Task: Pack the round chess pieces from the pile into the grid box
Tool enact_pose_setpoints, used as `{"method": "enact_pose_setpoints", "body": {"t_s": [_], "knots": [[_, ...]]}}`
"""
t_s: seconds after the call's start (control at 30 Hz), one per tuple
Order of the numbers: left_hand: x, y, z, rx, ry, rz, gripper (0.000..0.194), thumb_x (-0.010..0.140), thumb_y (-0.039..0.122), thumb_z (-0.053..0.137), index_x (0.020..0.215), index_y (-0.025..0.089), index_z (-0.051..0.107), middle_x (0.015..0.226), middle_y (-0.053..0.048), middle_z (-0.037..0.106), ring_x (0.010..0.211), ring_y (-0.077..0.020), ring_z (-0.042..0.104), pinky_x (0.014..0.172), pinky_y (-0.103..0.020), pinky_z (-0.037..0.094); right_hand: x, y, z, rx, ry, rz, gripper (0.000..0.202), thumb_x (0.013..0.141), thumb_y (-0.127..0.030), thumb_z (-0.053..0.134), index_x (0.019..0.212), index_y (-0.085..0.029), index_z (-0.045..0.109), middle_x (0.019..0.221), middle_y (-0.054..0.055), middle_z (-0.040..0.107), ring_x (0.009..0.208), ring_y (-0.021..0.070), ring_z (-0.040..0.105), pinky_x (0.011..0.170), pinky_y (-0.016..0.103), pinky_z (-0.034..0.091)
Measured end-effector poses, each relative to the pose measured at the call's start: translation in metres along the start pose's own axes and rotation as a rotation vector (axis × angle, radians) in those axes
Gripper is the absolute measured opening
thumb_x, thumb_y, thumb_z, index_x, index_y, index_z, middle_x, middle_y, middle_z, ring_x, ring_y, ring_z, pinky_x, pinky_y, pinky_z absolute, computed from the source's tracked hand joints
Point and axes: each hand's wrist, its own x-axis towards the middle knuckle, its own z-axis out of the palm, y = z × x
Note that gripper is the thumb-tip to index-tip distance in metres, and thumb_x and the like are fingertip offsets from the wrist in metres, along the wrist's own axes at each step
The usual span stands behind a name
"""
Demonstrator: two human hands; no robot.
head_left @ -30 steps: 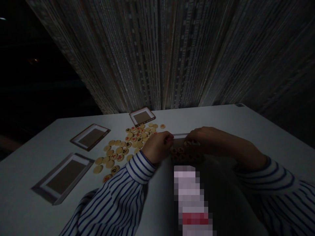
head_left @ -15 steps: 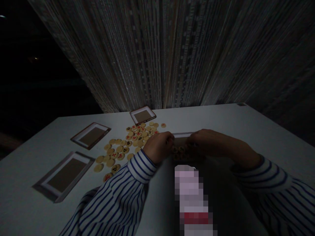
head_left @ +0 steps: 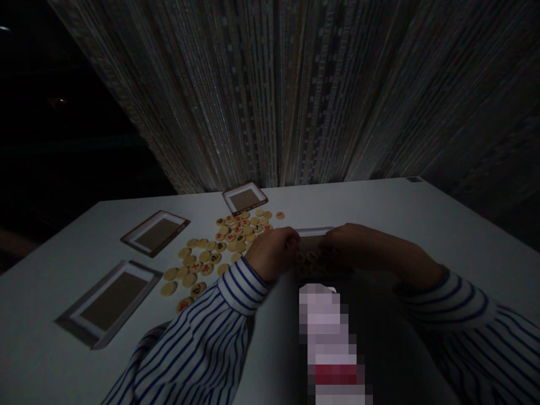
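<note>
Between my hands lies a shallow box (head_left: pixel 314 231) with a pale rim, in deep shadow. Several round Chinese chess pieces (head_left: pixel 307 257) sit in its near part. My left hand (head_left: pixel 272 253) is at the box's left side, fingers curled inward and closed. From the right, my right hand (head_left: pixel 354 243) reaches over the box with bent fingers. Its fingertips are dark and partly hidden, and whether either hand pinches a piece or the box's edge is not clear. Loose wooden Chinese chess pieces (head_left: pixel 205 256) with red or black characters spread left of my left hand.
Three more shallow frame-like boxes stand on the white table (head_left: pixel 371 205): a grey one (head_left: pixel 110 304) at near left, a brown-edged one (head_left: pixel 155 232) behind it, another brown-edged one (head_left: pixel 245 198) at the back. A string curtain (head_left: pixel 278 95) hangs behind the table.
My right hand and forearm have shifted very slightly. The pieces in the box show a little differently between my hands. My left hand and the loose pieces stay where they were.
</note>
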Motion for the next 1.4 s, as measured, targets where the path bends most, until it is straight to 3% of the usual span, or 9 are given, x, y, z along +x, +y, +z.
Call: {"method": "enact_pose_setpoints", "body": {"t_s": [0.77,1.03,1.4], "knots": [[0.000,0.000,0.005,0.004,0.011,0.023,0.020,0.080,0.021,0.049,0.091,0.018,0.065,0.085,-0.006,0.070,0.078,-0.0187,0.063,0.071,-0.030,0.047,-0.004,0.001,0.000,0.046,-0.004,-0.028,0.021,0.075,-0.013,0.047,0.077,-0.018,0.067,0.074,0.006,0.069,0.059,0.0143,0.060,0.050,0.025,0.037],[-0.002,0.002,0.008,0.043,-0.006,0.067,0.024,0.080,0.018,0.051,0.099,0.019,0.065,0.092,-0.007,0.069,0.087,-0.0201,0.061,0.081,-0.036,0.045,-0.005,-0.002,-0.003,0.044,-0.030,-0.018,0.020,0.075,-0.012,0.048,0.078,-0.017,0.067,0.074,0.006,0.069,0.058,0.0130,0.060,0.048,0.023,0.036],[-0.002,0.002,0.021,0.126,-0.052,0.184,0.026,0.080,0.016,0.049,0.102,0.022,0.063,0.095,-0.006,0.068,0.094,-0.0220,0.058,0.088,-0.042,0.039,-0.003,0.007,0.007,0.052,0.014,-0.042,0.023,0.076,-0.016,0.049,0.090,-0.019,0.067,0.082,0.007,0.070,0.067,0.0161,0.063,0.055,0.026,0.039]]}}
